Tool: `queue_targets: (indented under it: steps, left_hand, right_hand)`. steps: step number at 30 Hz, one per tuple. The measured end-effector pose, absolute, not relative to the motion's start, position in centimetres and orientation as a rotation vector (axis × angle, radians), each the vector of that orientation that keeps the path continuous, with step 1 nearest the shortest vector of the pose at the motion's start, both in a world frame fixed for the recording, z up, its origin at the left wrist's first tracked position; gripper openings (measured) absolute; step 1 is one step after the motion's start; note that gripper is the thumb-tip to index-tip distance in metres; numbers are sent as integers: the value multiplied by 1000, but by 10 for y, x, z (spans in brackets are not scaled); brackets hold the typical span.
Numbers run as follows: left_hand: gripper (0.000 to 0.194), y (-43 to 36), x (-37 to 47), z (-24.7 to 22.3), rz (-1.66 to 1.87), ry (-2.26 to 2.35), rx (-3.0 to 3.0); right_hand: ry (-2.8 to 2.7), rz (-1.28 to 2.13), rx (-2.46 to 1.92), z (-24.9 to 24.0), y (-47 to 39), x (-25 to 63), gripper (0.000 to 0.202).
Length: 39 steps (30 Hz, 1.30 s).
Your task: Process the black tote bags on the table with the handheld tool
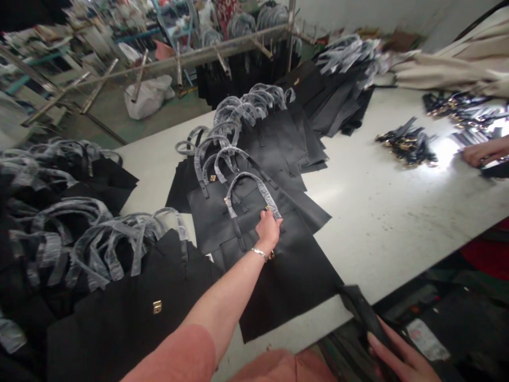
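My left hand (269,229) reaches forward over a stack of black bag panels and is closed on the right end of a plastic-wrapped bag handle (246,180), near its gold fitting. This handle is attached to the front black bag panel (290,276), which lies on the table. At the lower right, my right hand (397,350) wraps its fingers round a black leather-like strip (363,310); the strip's lower part is partly hidden by the hand and the frame edge. More plastic-wrapped handles (234,111) rise from the overlapping panels beyond my left hand.
Black panels with a gold clasp (157,306) and wrapped handles pile up at left. On the white table (358,207), a heap of black straps with gold hardware (409,143) lies at right, near another person's hand (483,153). A metal rack (199,58) stands behind.
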State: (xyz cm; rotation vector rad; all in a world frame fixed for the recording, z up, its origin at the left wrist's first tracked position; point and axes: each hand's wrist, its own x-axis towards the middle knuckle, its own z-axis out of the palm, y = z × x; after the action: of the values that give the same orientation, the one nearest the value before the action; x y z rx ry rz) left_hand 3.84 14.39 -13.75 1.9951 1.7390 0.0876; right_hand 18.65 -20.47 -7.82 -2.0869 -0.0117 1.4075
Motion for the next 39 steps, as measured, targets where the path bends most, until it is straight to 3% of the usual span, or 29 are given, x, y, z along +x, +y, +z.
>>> queue_targets:
  steps: [7,13,21,27,33,39]
  left_hand:
    - [23,124,32,-131,104,1639,2049]
    - [23,91,24,-134,121,1561,2034]
    - [22,83,17,-138,160,1471,2013]
    - [23,85,16,-144,200,1469,1964]
    - [12,89,17,-148,369,1472,1768]
    - [9,101,1,-146,462,1253,1481]
  right_hand:
    - [26,1183,-2143,-63,-162,208,96]
    - [-269,1422,-2048,-70,-107,207,88]
    - [-569,1486,-2086,-81,-32,201,67]
    - [-639,1476,-2127,-82,-42,195,73]
    - [-731,1258,-2196,-67,-26,179,77]
    - [-577,1301,-2050,-57,-87,196,86]
